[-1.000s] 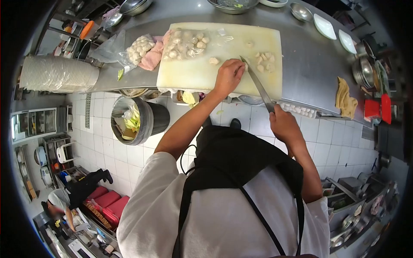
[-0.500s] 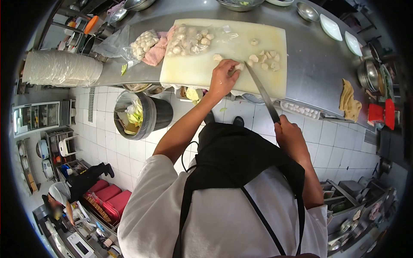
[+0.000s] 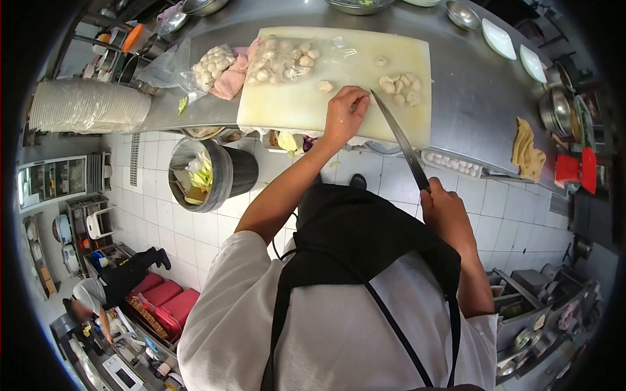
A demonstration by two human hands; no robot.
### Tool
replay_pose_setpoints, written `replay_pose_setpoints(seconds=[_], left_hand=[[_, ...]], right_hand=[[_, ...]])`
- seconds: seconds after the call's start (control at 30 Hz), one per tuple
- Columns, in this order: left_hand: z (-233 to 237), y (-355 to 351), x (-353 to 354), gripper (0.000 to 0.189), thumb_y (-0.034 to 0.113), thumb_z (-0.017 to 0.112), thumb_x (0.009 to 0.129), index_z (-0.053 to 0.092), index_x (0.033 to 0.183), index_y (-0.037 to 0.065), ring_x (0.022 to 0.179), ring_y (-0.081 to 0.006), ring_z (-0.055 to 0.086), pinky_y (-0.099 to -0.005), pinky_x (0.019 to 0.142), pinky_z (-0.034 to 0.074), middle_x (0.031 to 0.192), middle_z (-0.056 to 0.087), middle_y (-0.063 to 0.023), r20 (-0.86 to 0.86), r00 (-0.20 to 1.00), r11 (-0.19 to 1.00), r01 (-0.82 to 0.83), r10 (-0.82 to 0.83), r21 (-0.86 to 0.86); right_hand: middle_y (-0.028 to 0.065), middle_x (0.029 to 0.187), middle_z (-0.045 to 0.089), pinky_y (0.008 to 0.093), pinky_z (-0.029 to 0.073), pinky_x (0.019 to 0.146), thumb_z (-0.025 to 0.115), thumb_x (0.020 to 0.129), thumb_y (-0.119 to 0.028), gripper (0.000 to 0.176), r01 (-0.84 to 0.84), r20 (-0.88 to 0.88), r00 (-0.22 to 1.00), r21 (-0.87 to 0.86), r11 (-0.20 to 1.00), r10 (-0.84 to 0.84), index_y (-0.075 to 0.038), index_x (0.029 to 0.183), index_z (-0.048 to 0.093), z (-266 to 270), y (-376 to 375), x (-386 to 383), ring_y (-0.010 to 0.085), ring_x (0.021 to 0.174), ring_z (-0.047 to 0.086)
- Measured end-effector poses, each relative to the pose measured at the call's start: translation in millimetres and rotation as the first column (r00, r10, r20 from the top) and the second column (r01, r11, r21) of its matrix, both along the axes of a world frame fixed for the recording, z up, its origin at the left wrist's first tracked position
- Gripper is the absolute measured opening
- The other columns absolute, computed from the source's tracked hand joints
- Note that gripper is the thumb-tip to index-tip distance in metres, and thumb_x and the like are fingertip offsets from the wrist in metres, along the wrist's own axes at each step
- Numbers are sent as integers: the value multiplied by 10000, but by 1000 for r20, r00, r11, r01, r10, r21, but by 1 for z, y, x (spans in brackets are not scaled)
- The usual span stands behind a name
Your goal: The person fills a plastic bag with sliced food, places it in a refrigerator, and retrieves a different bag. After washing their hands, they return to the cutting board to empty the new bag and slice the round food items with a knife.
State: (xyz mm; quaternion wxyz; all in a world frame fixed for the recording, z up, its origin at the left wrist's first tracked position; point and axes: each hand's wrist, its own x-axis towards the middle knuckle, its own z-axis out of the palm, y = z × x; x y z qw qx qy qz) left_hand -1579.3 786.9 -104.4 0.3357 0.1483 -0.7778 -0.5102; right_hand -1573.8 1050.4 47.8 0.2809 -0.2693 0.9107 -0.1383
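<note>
My right hand (image 3: pixel 447 210) is wrapped round the handle of a long kitchen knife (image 3: pixel 403 138). The blade slants up and left over the front of the white cutting board (image 3: pixel 355 52), its tip close to my left fingers. My left hand (image 3: pixel 347 114) rests over the board with fingers curled together; anything between them is hidden. Right of the knife tip lies a cluster of cut pale pieces (image 3: pixel 407 81) that look like button mushrooms. A single one (image 3: pixel 325 86) sits left of my hand, another (image 3: pixel 381 61) farther back. More fill a clear plastic bag (image 3: pixel 287 60) on the board's left.
Beside the board are a pink cloth (image 3: pixel 229 83) and a bag of white mushrooms (image 3: pixel 214 64). White dishes (image 3: pixel 499 39), metal bowls (image 3: pixel 464 14) and a tan cloth (image 3: pixel 528 150) stand rightward. A bin (image 3: pixel 225 173) is below the counter. Another person (image 3: pixel 111 280) is lower left.
The pale piece at my left fingertips no longer shows there, and the cut pieces on the right lie closer together. My right hand still holds the knife in nearly the same place.
</note>
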Motion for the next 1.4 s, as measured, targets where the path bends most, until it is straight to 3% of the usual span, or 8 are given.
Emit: replay_pose_setpoints(seconds=[0.13,0.33,0.53,0.73,0.83,0.9,1.13,1.4], left_hand=[[-1,-1,2,120,28,662,869,699,965,-33,771,-191,666,-279,698,542,979,670,-123,36,999,1000,13,-13,6],[3,2,1,90,11,671,844,688,922,-30,723,-256,671,-311,663,546,949,667,-142,16,1000,999,9,-8,-51],[4,1,3,137,19,680,846,705,978,-6,810,-214,662,-290,664,547,988,671,-130,30,999,999,19,-18,-45],[16,-46,32,179,33,730,799,716,977,15,889,-200,642,-283,633,532,1023,647,-100,-24,951,910,-301,307,-287],[15,-66,36,163,18,721,806,713,969,9,847,-190,651,-276,660,541,1019,638,-94,156,950,939,-224,270,-261],[5,-70,31,156,8,712,814,711,970,4,816,-186,656,-274,678,549,1020,636,-95,130,974,970,-160,186,-184],[-2,-30,14,154,1,693,833,709,986,-5,791,-191,669,-284,710,564,1022,630,-113,82,996,998,-16,21,-67],[-1,-12,10,128,-2,676,845,686,961,-54,782,-195,670,-280,719,558,1019,646,-124,39,998,998,-51,52,-21]], right_hand=[[272,799,639,549,460,720,511,954,-172,181,15,23,1000,30,999,-16,-13,1040,502,-2,0,-1,488,814,605],[314,807,632,581,476,765,445,960,-190,204,-55,-30,998,-49,997,53,5,979,498,-38,-15,-8,501,826,619],[294,833,647,562,473,803,442,974,-232,284,-20,-36,999,-66,998,17,5,1111,517,-31,-31,-26,499,856,616],[297,813,638,583,449,781,453,962,-228,220,-26,56,998,-64,998,30,-28,1031,514,-3,-23,-10,512,828,600],[325,825,620,594,441,782,454,950,-233,209,-32,153,987,-76,997,44,-35,991,505,-27,-19,-4,529,828,583],[330,843,620,598,440,787,451,951,-244,228,-45,154,987,-61,997,54,-33,1011,513,-40,-20,-8,529,839,582],[292,822,643,581,460,763,462,958,-217,255,-28,-149,989,-153,988,5,5,1071,513,-57,-17,-36,505,822,606],[300,789,631,577,461,753,449,968,-221,217,-16,22,1000,-6,1000,16,-28,1043,515,-8,-18,-9,499,801,609]])
